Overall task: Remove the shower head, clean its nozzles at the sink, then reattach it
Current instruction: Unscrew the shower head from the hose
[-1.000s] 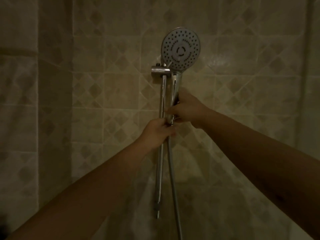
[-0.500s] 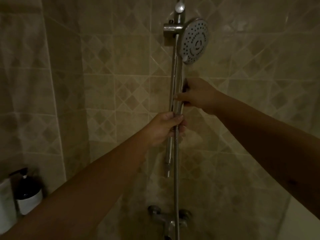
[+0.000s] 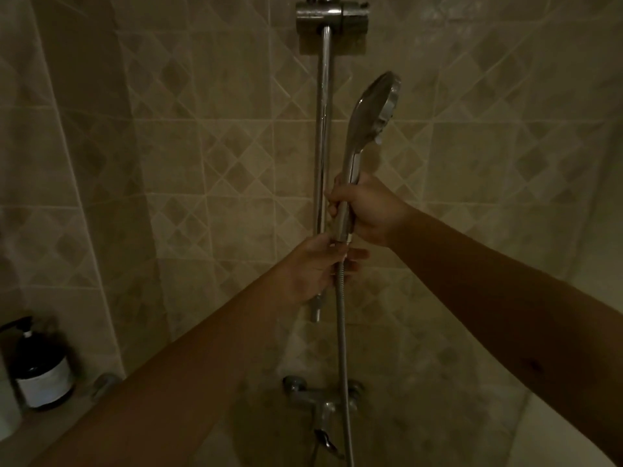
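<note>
A chrome shower head (image 3: 374,112) stands upright to the right of the wall rail (image 3: 323,156), out of the empty holder bracket (image 3: 332,15) at the top. Its nozzle face points right, away from me. My right hand (image 3: 369,210) is closed around its handle. Just below, my left hand (image 3: 318,267) pinches the joint where the metal hose (image 3: 343,348) meets the handle. The hose hangs straight down past the tap.
A chrome mixer tap (image 3: 322,396) sits low on the tiled wall. A dark pump bottle (image 3: 40,369) stands on the ledge at the lower left. Beige diamond-patterned tiles cover the walls. The light is dim.
The shower head has come out of the holder bracket and sits lower, turned with its face to the right. Both hands came down with it. The view has tilted downward.
</note>
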A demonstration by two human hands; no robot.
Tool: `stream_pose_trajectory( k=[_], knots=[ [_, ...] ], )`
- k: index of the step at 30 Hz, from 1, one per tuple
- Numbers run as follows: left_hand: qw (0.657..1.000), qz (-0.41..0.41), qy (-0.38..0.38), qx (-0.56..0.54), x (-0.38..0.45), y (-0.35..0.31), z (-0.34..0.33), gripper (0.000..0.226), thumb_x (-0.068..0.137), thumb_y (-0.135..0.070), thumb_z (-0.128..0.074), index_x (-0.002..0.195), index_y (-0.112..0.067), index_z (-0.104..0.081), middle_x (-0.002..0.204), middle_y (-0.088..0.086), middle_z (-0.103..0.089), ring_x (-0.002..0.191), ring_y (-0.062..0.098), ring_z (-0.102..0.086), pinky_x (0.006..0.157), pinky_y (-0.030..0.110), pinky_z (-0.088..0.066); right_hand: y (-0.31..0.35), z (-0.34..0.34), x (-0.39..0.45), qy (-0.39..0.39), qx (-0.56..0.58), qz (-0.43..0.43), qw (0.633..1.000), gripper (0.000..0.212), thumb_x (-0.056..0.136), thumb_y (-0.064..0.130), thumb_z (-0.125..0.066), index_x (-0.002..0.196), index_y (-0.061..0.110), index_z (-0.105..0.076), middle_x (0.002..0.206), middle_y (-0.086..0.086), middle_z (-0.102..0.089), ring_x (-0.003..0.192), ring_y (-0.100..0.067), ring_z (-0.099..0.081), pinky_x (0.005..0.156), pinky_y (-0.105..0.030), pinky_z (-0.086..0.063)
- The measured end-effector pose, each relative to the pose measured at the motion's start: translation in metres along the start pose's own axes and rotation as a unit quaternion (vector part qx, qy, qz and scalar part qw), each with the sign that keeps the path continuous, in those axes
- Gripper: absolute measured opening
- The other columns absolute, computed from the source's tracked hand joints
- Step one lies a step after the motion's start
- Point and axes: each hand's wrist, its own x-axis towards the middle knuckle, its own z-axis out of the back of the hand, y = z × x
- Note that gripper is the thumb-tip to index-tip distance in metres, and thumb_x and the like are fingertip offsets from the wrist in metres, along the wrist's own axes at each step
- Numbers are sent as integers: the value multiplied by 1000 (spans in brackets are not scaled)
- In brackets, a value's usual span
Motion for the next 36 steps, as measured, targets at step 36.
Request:
stream_pose_trajectory(
  k=[36],
  knots=[
    [990, -92, -96, 40, -23, 9, -8, 8, 95, -7, -56, 93, -9, -63, 79, 6, -69, 68, 15, -66, 65, 30, -51, 22, -14, -16, 14, -53, -5, 998, 23, 91, 3, -57, 75, 14, -46, 62, -5, -48, 48, -9, -51, 40, -18, -38]
  ],
)
